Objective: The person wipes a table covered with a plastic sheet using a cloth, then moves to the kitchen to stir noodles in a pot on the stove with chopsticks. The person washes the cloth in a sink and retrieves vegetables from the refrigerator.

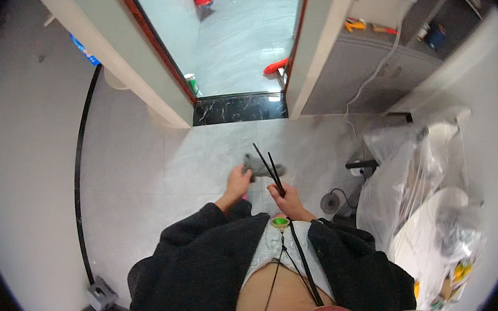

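Observation:
In front of my body, my left hand [239, 183] grips one end of a dark grey object [264, 167], blurred and possibly cloth. Its other end reaches behind the black rods. My right hand [287, 199] is closed around thin black rods or cords [274, 171], whose two tips stick up past the fingers. A black strand also runs down from near this hand across my chest. A pendant with a green stone [280, 222] hangs at my chest on a black cord.
Ahead lies a black marble threshold [239, 108] in a doorway. Plastic sheeting [397, 176] covers things at the right. A white cable [374, 71] hangs by a grey cabinet [346, 81]. A grey appliance [102, 294] stands at lower left, by the wall.

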The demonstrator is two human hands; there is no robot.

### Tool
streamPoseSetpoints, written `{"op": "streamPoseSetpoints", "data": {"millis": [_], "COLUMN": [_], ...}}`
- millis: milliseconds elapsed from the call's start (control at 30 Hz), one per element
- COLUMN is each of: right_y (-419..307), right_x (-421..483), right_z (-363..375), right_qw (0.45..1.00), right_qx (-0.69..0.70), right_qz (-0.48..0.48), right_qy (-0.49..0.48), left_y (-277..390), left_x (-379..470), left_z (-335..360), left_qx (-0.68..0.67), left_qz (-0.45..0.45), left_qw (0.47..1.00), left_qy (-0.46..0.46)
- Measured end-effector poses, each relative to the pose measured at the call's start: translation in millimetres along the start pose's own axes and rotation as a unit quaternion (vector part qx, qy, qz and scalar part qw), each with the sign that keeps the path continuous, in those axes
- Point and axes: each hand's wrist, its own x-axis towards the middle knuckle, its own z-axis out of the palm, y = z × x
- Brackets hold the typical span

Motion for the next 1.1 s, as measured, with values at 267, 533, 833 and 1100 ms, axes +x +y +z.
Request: {"op": "streamPoseSetpoints", "data": {"millis": [267, 533, 833, 1100], "right_y": [-5.0, -84.5, -128.5, -199.4], "right_x": [193.3, 379.9, 621.4, 835.9], "right_z": [26.9, 32.1, 4.6, -3.6], "right_qw": [1.0, 0.999, 0.998, 0.998], "right_qx": [-0.015, 0.011, 0.015, 0.004], "right_qz": [0.016, -0.023, -0.059, -0.05], "right_qy": [0.013, 0.044, 0.032, -0.024], "left_y": [-37.4, -4.6, 43.0, 90.9], "left_x": [159.0, 333.8, 561.2, 719.2], "left_z": [-110.8, -181.4, -210.6, -283.7], "left_qx": [0.083, 0.014, 0.124, 0.207], "left_qz": [0.007, -0.014, 0.085, -0.06], "left_qw": [0.982, 0.99, 0.98, 0.968], "left_qy": [0.17, 0.14, 0.131, 0.131]}}
